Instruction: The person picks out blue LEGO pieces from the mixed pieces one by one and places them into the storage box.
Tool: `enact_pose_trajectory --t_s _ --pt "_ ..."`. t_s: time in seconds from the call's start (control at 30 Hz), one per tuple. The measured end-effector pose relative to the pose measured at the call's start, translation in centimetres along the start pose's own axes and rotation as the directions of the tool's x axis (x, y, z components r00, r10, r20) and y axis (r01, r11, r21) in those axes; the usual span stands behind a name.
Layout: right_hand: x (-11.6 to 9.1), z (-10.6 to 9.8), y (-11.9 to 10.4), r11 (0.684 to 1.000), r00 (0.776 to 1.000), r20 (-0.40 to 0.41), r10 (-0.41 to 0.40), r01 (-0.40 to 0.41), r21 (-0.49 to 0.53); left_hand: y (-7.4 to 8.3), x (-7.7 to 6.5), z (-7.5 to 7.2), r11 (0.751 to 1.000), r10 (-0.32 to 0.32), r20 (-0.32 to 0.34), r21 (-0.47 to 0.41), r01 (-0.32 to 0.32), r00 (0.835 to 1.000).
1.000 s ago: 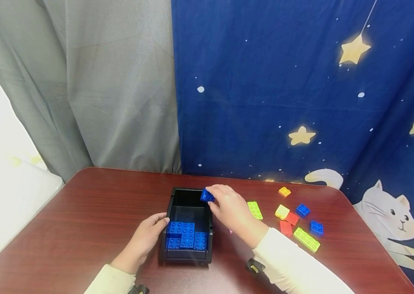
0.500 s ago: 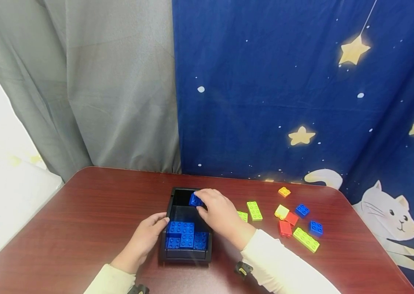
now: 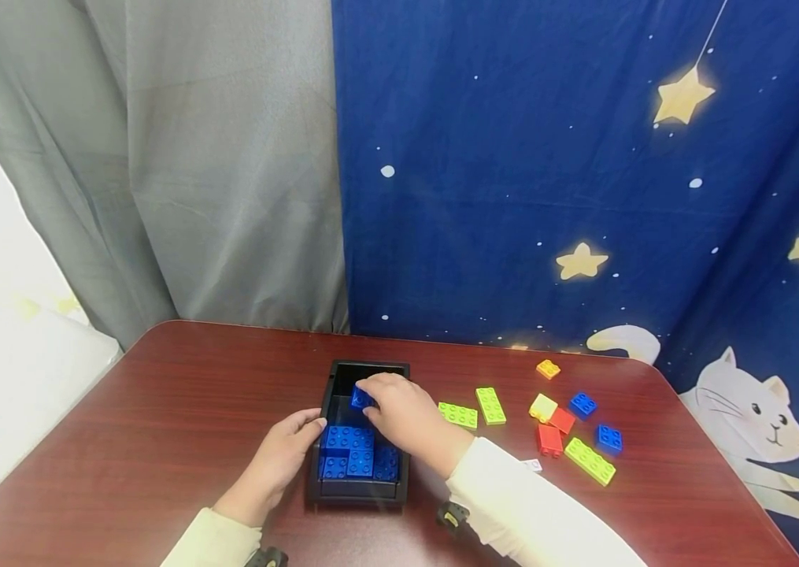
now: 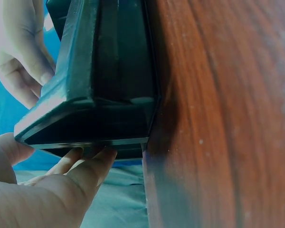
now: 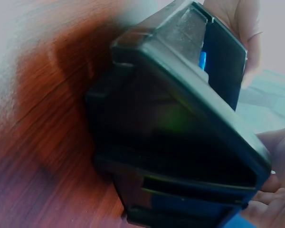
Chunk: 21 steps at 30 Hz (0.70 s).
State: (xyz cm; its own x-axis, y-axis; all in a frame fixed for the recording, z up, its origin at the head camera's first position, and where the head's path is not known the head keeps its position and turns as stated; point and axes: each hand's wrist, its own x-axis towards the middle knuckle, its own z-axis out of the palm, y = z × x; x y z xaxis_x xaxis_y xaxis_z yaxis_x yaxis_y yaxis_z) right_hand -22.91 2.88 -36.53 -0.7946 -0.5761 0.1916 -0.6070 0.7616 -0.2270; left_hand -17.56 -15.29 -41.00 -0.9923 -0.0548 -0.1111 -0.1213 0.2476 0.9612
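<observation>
Head view: we see the right hand with its fingers pinching a blue brick at the opening of the black bin, beyond the studded blue bricks at the near end; we cannot tell whether the held brick touches the bin's floor.
Bin wall: the left hand grips the bin's left side.
Left wrist view: we get what the head view hides, the left fingers against the wall's outer face and the thumb at the rim; the plastic is dark, with a slanted edge.
Right wrist view: we find the stepped outer side and a blue sliver inside, perhaps a brick; this view is dim and blurred.
Counter: smooth, reddish wood grain, with two lime bricks near the right hand.
Curtains: creased grey cloth beside star-printed navy fabric.
</observation>
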Motion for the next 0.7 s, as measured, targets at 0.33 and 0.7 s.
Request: enact_pose_trajectory --t_s 0.33,0.7 --pt "0.9 0.8 -0.3 1.0 0.994 0.108 0.001 -0.001 0.0 -0.1 0.1 -0.1 1.0 0.002 0.008 0.017 -0.003 1.0" --pt "1.7 1.5 -0.5 1.0 0.986 0.168 0.004 -0.003 -0.002 -0.1 0.0 0.0 1.0 0.004 0.006 -0.005 -0.004 1.0"
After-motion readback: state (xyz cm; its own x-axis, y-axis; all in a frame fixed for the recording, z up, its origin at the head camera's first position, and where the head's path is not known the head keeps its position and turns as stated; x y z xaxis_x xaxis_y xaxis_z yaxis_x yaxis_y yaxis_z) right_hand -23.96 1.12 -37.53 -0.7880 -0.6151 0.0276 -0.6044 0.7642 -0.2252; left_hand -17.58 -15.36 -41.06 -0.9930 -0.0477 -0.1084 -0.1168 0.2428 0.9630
